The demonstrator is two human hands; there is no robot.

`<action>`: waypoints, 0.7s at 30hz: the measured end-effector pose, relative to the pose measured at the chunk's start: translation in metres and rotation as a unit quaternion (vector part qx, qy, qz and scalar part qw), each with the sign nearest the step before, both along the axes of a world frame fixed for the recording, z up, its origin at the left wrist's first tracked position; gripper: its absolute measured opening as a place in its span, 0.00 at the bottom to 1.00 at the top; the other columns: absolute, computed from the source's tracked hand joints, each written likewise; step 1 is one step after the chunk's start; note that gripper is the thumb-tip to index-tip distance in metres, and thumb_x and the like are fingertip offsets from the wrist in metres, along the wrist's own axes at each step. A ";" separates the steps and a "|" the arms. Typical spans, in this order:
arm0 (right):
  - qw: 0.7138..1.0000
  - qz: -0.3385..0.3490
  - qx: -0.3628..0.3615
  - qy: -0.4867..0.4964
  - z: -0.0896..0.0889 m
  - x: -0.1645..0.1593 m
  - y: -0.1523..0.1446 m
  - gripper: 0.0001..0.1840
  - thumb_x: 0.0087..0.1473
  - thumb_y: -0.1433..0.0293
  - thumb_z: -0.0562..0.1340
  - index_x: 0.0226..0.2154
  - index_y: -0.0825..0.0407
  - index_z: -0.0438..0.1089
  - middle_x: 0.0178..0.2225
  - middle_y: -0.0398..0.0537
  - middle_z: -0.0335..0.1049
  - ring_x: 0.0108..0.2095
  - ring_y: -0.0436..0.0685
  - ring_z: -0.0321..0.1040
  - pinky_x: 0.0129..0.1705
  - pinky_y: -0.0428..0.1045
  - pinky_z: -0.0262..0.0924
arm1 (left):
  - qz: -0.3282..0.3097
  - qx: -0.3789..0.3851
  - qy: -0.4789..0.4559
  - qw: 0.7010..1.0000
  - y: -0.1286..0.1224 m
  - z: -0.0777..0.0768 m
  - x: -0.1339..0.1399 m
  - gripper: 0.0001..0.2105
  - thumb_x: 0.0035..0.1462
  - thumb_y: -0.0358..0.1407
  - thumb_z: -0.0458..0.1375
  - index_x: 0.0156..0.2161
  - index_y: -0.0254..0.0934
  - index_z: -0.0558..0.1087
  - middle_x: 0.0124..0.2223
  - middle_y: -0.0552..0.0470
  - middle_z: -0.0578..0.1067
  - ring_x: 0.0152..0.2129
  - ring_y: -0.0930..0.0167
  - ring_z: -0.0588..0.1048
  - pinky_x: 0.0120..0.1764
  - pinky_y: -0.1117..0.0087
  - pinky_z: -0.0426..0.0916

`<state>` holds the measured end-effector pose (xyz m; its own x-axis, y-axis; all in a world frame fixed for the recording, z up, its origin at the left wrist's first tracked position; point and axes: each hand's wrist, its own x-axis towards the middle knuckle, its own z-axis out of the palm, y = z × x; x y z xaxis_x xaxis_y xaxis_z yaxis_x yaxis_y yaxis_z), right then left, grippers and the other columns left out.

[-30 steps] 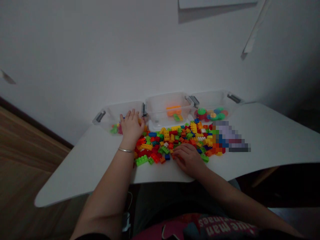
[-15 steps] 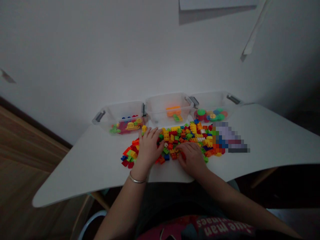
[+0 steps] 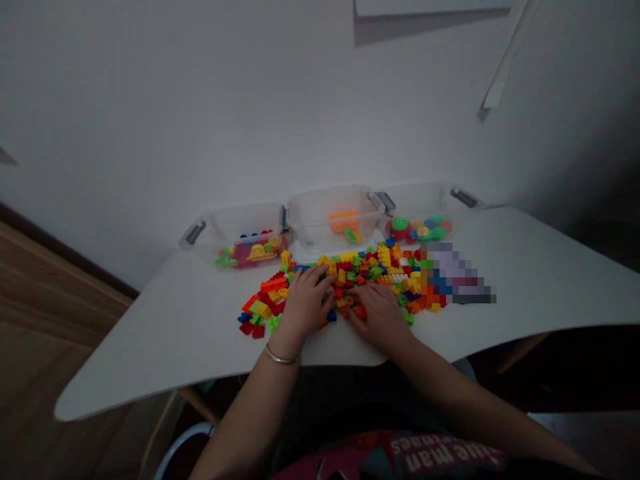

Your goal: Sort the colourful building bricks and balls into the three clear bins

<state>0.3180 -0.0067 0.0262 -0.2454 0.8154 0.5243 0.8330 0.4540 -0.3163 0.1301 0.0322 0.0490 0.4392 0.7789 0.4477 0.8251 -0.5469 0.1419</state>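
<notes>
Plastic bricks in many colours point(image 3: 360, 277) lie in a wide heap on the white worktop point(image 3: 165, 333), just in front of three clear bins at the wall. Both hands rest palm-down on the near edge of this heap: the left hand point(image 3: 303, 303), with a thin bracelet point(image 3: 281, 359) at the wrist, has its fingers spread flat over the bricks, and the right hand point(image 3: 380, 312) lies beside it, fingers slightly curled. Whether either hand pinches a brick I cannot tell, because the palms hide what is under them. I judge the step to be searching through the loose pieces; a next move would call for one brick to be isolated and pinched clear of its neighbours. The left bin point(image 3: 240, 240) holds some red, green and yellow pieces, the middle bin point(image 3: 333, 217) a few orange and green ones, the right bin point(image 3: 425, 213) round coloured pieces. Compared with one second ago, the left hand has come back from the left bin to the heap, and a small group of bricks now lies apart at the left side.
</notes>
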 end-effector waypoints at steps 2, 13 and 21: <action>1.000 0.009 -0.007 0.000 -0.001 0.000 0.001 0.14 0.55 0.69 0.62 0.45 0.53 0.72 0.43 0.54 0.76 0.47 0.65 0.68 0.52 0.60 0.59 | -0.003 0.008 -0.011 1.000 0.000 -0.002 0.000 0.15 0.61 0.33 0.55 0.52 0.41 0.74 0.58 0.43 0.72 0.56 0.58 0.69 0.60 0.44 0.60; 0.999 0.044 -0.004 -0.003 -0.007 0.000 0.006 0.14 0.57 0.72 0.61 0.46 0.52 0.75 0.45 0.50 0.77 0.47 0.63 0.67 0.54 0.61 0.59 | -0.021 0.032 -0.021 0.999 0.000 -0.005 -0.002 0.15 0.60 0.33 0.57 0.52 0.38 0.73 0.57 0.41 0.72 0.54 0.57 0.70 0.57 0.48 0.63; 0.998 0.040 -0.002 -0.037 -0.006 -0.002 0.008 0.17 0.58 0.74 0.59 0.49 0.54 0.75 0.42 0.53 0.76 0.44 0.63 0.66 0.52 0.60 0.62 | -0.073 0.064 -0.036 0.995 0.000 -0.005 -0.007 0.07 0.59 0.32 0.57 0.41 0.40 0.77 0.51 0.45 0.76 0.50 0.61 0.73 0.59 0.47 0.60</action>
<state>0.3157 0.0016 0.0205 -0.3486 0.7930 0.4996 0.8150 0.5197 -0.2562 0.1232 0.0321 0.0439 0.5068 0.6439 0.5732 0.7251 -0.6780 0.1205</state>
